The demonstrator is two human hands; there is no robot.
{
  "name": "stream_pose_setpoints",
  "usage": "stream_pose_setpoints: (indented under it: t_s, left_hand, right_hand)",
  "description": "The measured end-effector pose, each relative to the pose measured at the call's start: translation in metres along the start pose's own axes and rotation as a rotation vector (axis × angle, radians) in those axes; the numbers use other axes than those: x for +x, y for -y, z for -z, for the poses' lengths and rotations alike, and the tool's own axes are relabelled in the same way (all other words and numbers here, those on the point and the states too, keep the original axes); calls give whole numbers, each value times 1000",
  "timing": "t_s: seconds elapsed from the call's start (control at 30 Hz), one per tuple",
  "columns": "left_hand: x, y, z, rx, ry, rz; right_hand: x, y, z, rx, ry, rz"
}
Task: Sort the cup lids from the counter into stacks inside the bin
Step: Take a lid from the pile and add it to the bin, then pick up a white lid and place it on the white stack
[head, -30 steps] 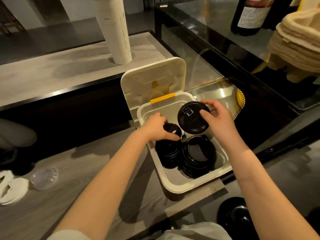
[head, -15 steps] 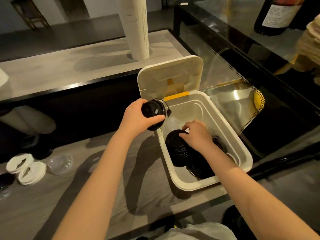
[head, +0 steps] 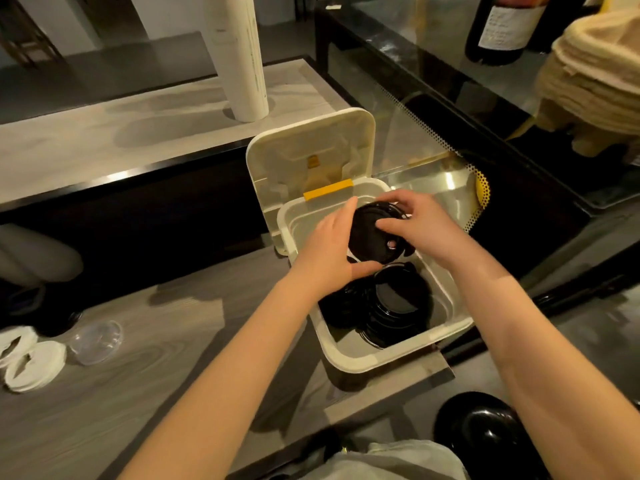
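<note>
Counter nearest me, grey wood grain. At its left end two white lids and a clear lid lie loose, not yet sorted. Bin sits at the right end. In its near half a wider stack of black lids on the right, a narrower stack just beside it, partly under my left wrist. Above the bin's far half both hands hold a black lid bundle, tilted; can't tell if it's one lid or several nested. Left hand wraps the near-left edge, thumb below, fingers curled up the side. Right hand pinches the far-right rim, thumb across the top. Looks clear of both stacks. To do this well, I'd say: level it, match it by width to a stack, centre it over that stack, lower till it seats, then let go. Dropping it tilted risks tipping the stack. Behind the bin the hinged cover stands open; further back a tall white cup column
</note>
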State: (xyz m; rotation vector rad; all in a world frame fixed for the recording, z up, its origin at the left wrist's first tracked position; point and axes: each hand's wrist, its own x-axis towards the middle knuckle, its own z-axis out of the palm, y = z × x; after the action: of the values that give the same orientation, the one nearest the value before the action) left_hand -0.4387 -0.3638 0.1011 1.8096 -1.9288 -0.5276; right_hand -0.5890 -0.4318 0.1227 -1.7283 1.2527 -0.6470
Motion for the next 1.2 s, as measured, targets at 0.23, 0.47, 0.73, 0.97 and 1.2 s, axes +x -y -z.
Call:
stream_pose_setpoints:
  t_s: [0.23,0.47,0.73,0.97,1.2]
  left_hand:
    - [-17,41,-25,376,146,-50]
    - [-20,43,-28,382,120,-92]
    - [-18,40,-19,391,166,-55]
    - [-29,55,33,402,-79,45]
    - [-100,118,91,340,-180,292]
  right_hand:
    - [-7,-24,13,-423,408,-127]
    - [-8,-47,-9,-753,237,-28]
    - [-17,-45,-13,-650,184,21]
    - [-7,-1,-39,-624,64,171]
    - [-11,50,-133,-694,64,403]
